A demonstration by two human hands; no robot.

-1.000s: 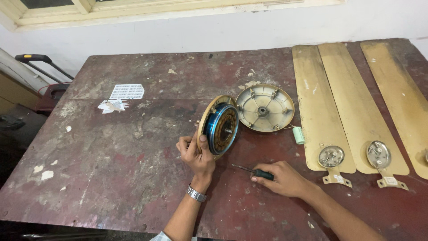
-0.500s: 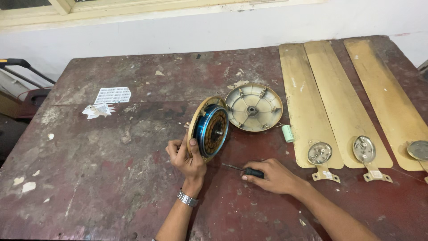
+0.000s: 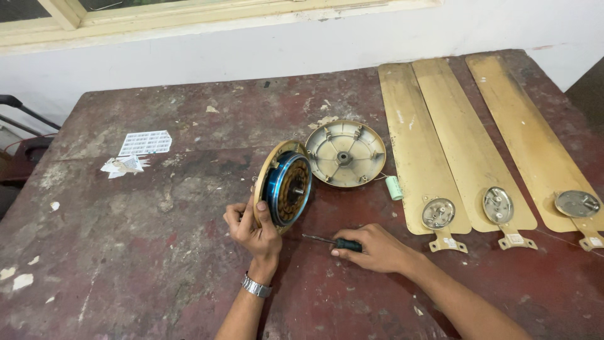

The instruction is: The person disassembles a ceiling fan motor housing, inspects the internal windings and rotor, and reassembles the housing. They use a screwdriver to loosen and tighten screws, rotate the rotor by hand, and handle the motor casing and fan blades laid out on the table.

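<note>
Already the ceiling fan motor (image 3: 284, 187) is opened: its cover (image 3: 345, 153) lies apart behind it, while the motor is held on edge near the table's (image 3: 126, 252) middle by the left hand (image 3: 253, 230); a screwdriver (image 3: 333, 241) is loosely covered by the right hand (image 3: 376, 249), reassembly undone

White rectangular printed sheet with grid of small cells (image 3: 145, 143): lies flat on far left part of worn reddish table (image 3: 189, 271), near its back edge. Crumpled white paper scrap (image 3: 123, 165): just beside sheet, nearer side. Small white rectangular stickers (image 3: 514, 238) on metal brackets of gold fan blades, right. No screens, no signs.
</note>
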